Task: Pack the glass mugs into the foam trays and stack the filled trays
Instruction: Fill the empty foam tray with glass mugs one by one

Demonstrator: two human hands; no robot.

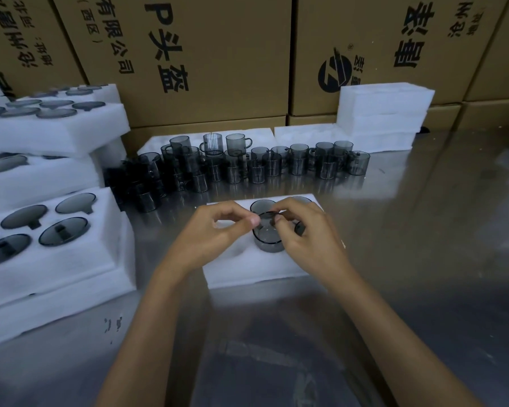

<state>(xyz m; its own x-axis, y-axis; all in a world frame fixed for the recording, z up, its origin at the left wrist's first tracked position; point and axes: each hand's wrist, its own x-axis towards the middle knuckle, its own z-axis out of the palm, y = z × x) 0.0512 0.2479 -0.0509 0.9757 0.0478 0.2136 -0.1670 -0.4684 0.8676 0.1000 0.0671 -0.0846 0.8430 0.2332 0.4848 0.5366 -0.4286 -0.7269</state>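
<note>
Stacked filled foam trays (50,259) at counter's left edge. Loose smoky glass mugs (247,163) rowed toward back. Mid-counter, foam tray (247,271) bearing glass mug (269,236), rim pinched by left hand (215,230) and right hand (309,233).

Smoky grey transparent glass mugs (269,235), some with fine vertical ribbing, white foam trays (256,267), brown cardboard boxes (200,54) printed with black characters, and a shiny silver-grey metal tabletop (409,259).
</note>
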